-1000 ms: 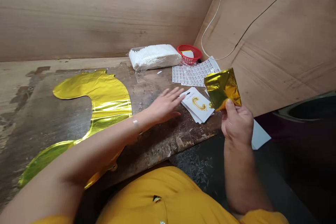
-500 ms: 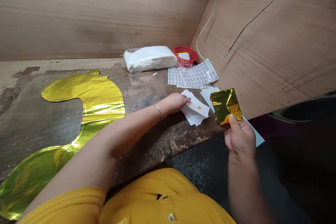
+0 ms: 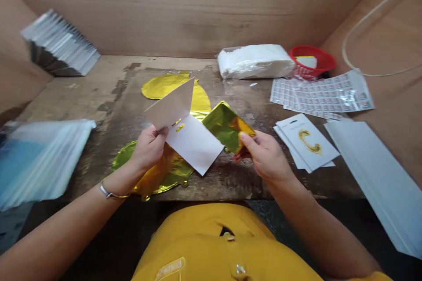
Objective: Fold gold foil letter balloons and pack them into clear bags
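Note:
My left hand (image 3: 150, 147) grips a folded white card (image 3: 198, 140) at its crease; the card stands partly open, with slots near the fold. In my right hand (image 3: 263, 153) is a folded gold foil balloon (image 3: 220, 125), pinched at its right corner, its far edge close to the card's open inside. Whether the two touch I cannot tell. Beneath both hands a large flat gold foil balloon (image 3: 161, 85) lies on the worn table, partly hidden by the card and my left hand. To the right rest several white cards (image 3: 308, 140), the top one printed with a gold letter C.
Sticker sheets (image 3: 321, 92), a wrapped white bundle (image 3: 255, 61) and a red basket (image 3: 314, 59) stand at the back right. Long white sheets (image 3: 379, 184) overhang the front right. Clear plastic bags (image 3: 46, 158) lie left, below a stack of silvery packets (image 3: 62, 46).
My left hand has lifted a card off the pile and brought it left, where it is now opened. My right hand has carried the folded gold balloon left towards it. The view has turned left.

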The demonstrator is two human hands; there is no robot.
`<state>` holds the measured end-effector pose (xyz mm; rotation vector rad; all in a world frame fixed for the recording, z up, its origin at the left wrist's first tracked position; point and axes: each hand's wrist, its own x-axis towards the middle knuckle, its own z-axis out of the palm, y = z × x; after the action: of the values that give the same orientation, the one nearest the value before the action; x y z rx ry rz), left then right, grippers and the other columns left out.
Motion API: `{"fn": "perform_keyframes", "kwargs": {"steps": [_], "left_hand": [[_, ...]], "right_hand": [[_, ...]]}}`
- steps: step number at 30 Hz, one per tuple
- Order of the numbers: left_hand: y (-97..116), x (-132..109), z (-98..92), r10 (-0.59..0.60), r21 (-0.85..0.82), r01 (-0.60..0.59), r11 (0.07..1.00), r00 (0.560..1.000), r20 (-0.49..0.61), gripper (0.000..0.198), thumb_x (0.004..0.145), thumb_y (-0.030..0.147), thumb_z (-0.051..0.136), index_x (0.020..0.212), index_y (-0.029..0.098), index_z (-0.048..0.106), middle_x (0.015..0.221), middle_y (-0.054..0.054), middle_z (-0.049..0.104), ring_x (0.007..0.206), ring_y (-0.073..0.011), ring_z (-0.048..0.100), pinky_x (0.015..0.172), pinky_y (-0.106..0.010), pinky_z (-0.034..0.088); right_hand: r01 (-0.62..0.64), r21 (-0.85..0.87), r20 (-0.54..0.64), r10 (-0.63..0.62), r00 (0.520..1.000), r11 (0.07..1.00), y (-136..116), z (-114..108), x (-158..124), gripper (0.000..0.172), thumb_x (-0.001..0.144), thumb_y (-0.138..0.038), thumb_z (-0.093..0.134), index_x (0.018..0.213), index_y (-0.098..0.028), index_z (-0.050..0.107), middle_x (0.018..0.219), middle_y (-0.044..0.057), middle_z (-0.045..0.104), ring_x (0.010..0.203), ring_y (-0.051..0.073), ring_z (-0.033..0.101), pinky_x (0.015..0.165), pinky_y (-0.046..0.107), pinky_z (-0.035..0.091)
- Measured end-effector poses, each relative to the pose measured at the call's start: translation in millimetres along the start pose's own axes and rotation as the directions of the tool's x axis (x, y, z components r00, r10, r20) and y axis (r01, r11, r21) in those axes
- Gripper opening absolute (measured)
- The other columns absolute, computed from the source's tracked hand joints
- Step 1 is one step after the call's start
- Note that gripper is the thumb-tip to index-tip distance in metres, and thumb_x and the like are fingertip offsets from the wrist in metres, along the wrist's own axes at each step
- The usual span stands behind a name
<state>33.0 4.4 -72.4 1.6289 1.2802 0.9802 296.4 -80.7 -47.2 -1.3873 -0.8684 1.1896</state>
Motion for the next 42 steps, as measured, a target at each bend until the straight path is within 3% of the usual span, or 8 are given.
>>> {"fn": "perform_keyframes", "kwargs": {"steps": [5, 13, 16, 19, 24, 28, 36, 42], "left_hand": [[-28, -4, -7.4, -0.017, -0.109, 0.013, 0.994, 0.999, -0.031, 0.043, 0.087, 0.053, 0.057, 0.101, 0.014, 0.069, 0.097, -0.008, 0.073, 0.089, -0.0229, 0.066, 0.081, -0.033, 0.054], [-29, -13, -10.0, 0.197, 0.318, -0.309, 0.896, 0.920, 0.340, 0.047, 0.094, 0.031, 0.044, 0.138, 0.019, 0.054, 0.148, -0.009, 0.047, 0.137, -0.0256, 0.042, 0.117, -0.043, 0.032], [-24, -19, -12.3, 0.181, 0.531, -0.467, 0.708, 0.846, 0.502, 0.071, 0.083, 0.045, 0.061, 0.146, 0.017, 0.043, 0.157, -0.014, 0.029, 0.146, -0.0331, 0.025, 0.119, -0.048, 0.024], [-20, -20, -12.5, 0.140, 0.592, -0.500, 0.632, 0.825, 0.547, 0.071, 0.087, 0.052, 0.057, 0.147, 0.017, 0.041, 0.157, -0.016, 0.028, 0.145, -0.0338, 0.027, 0.117, -0.048, 0.027], [-17, 1, -6.4, 0.138, 0.663, -0.411, 0.626, 0.895, 0.424, 0.031, 0.096, 0.027, 0.046, 0.120, 0.019, 0.063, 0.141, -0.014, 0.048, 0.128, -0.0292, 0.049, 0.106, -0.043, 0.040], [-4, 34, -5.7, -0.043, 0.701, -0.196, 0.686, 0.951, 0.307, 0.056, 0.076, 0.037, 0.072, 0.122, 0.012, 0.053, 0.112, -0.014, 0.064, 0.102, -0.0296, 0.061, 0.087, -0.038, 0.049], [31, 69, -3.4, -0.399, 0.511, 0.154, 0.845, 0.820, 0.412, 0.035, 0.055, 0.031, 0.082, 0.083, 0.016, 0.067, 0.086, -0.009, 0.072, 0.082, -0.0286, 0.068, 0.070, -0.033, 0.052], [35, 40, -7.9, -0.225, -0.135, 0.381, 0.915, 0.758, 0.613, 0.039, 0.056, 0.030, 0.084, 0.089, 0.014, 0.070, 0.093, -0.009, 0.074, 0.076, -0.0223, 0.069, 0.069, -0.032, 0.055]], "right_hand": [[-0.386, -0.288, 0.133, 0.436, 0.890, 0.876, 15, 76, 20, 0.028, 0.090, -0.026, 0.058, 0.064, -0.019, 0.051, 0.037, -0.001, 0.057, 0.032, 0.011, 0.054, 0.035, 0.018, 0.047], [-0.355, -0.438, 0.107, 0.440, 0.891, 0.826, 22, 85, 25, 0.019, 0.088, -0.017, 0.050, 0.073, -0.017, 0.062, 0.040, -0.002, 0.058, 0.033, 0.013, 0.053, 0.034, 0.021, 0.044], [-0.113, -0.669, 0.184, 0.311, 0.932, 0.734, 16, 77, 25, 0.015, 0.084, -0.017, 0.052, 0.089, -0.020, 0.066, 0.056, 0.001, 0.065, 0.044, 0.018, 0.059, 0.044, 0.026, 0.047], [0.167, -0.899, 0.138, -0.099, 0.985, 0.405, 11, 63, 21, 0.021, 0.084, -0.019, 0.053, 0.102, -0.018, 0.064, 0.083, 0.009, 0.069, 0.067, 0.024, 0.065, 0.061, 0.033, 0.050], [0.447, -0.876, 0.358, -0.379, 0.853, 0.180, 29, 47, 13, 0.014, 0.091, -0.029, 0.051, 0.087, -0.021, 0.062, 0.096, 0.010, 0.061, 0.087, 0.024, 0.059, 0.077, 0.034, 0.048], [0.350, -0.905, 0.254, -0.353, 0.900, 0.241, 48, 40, 14, 0.019, 0.085, -0.034, 0.060, 0.096, -0.019, 0.059, 0.095, 0.010, 0.059, 0.086, 0.026, 0.059, 0.075, 0.038, 0.050], [0.259, -0.877, 0.132, -0.315, 0.940, 0.406, 45, 40, 17, 0.054, 0.079, -0.030, 0.063, 0.130, -0.015, 0.054, 0.122, 0.018, 0.057, 0.109, 0.033, 0.059, 0.094, 0.050, 0.049], [0.045, -0.228, 0.090, -0.025, 0.996, 0.973, 29, 34, 22, 0.059, 0.064, -0.058, 0.076, 0.106, -0.018, 0.067, 0.109, 0.013, 0.070, 0.094, 0.030, 0.067, 0.087, 0.049, 0.054]]}}
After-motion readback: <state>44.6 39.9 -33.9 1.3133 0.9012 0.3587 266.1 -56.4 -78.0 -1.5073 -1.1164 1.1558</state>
